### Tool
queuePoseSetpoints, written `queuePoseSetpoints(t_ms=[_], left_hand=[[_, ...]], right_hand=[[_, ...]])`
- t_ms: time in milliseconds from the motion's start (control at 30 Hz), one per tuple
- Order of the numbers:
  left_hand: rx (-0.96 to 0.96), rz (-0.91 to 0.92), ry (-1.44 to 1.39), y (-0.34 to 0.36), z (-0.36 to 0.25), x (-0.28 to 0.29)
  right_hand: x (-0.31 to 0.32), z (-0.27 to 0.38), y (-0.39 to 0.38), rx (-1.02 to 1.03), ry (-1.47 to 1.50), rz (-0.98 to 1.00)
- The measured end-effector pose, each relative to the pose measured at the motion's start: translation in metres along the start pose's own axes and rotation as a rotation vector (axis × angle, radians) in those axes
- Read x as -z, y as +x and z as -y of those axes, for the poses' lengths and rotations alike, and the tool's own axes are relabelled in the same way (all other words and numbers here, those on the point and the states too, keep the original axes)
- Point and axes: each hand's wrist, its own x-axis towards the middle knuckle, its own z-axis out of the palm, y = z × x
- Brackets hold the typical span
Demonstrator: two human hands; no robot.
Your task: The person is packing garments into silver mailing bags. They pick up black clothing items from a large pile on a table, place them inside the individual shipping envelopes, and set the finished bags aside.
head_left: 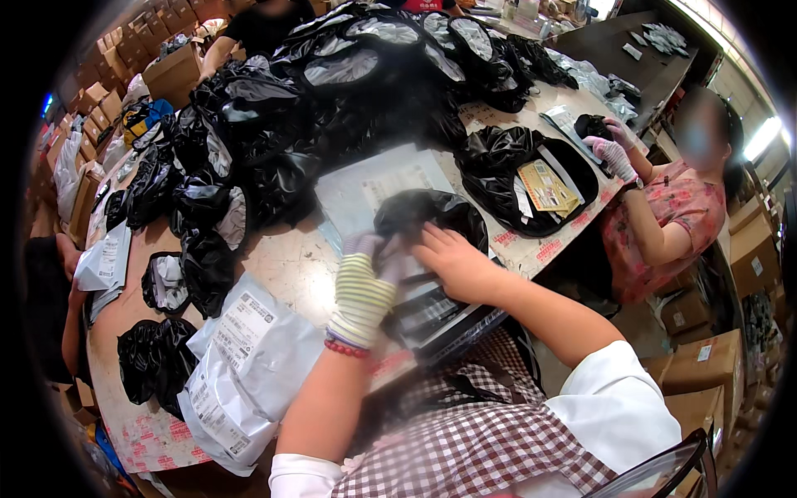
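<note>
My left hand (363, 292), in a striped knit glove with a red bead bracelet below it, reaches to a bunched black plastic bag (444, 216); its fingertips are smeared and what they grip is unclear. My bare right hand (448, 261) lies on that bag with fingers stretched and slightly apart. Beneath are dark flat items (427, 315) at the table edge. Behind the bag lies a stack of pale grey mailers (349, 178). To my lower left are white labelled parcels (237, 365) beside a crumpled black bag (149, 365).
Heaped black bags (274, 133) cover the far table (116, 415). A black open bag holding yellow cards (544, 187) sits right. A gloved co-worker (647, 232) handles a black item there; two others (232, 37) (50, 299) are partly visible left. Cardboard boxes (706, 365) stand behind.
</note>
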Motion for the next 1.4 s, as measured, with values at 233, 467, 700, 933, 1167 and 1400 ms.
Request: queuePoseSetpoints(t_ms=[233,467,700,933,1167,1400], left_hand=[[0.045,-0.095,0.267,-0.001,0.003,0.006],[-0.371,0.316,0.648,0.0,-0.028,0.014],[-0.326,0.252,0.509,0.003,-0.03,0.001],[-0.215,0.283,0.412,0.003,-0.034,0.002],[-0.211,0.289,0.45,0.001,-0.028,0.006],[-0.243,0.267,0.422,0.004,-0.025,0.003]], right_hand=[[0.01,0.002,0.007,-0.189,0.181,-0.135],[0.043,-0.03,-0.011,-0.055,0.709,-0.171],[0.031,-0.135,-0.084,-0.375,-0.075,-0.387],[0.017,-0.121,-0.103,-0.53,0.018,-0.432],[0.091,-0.134,-0.102,-0.34,-0.106,-0.603],[0.043,-0.199,-0.144,-0.34,-0.293,-0.183]])
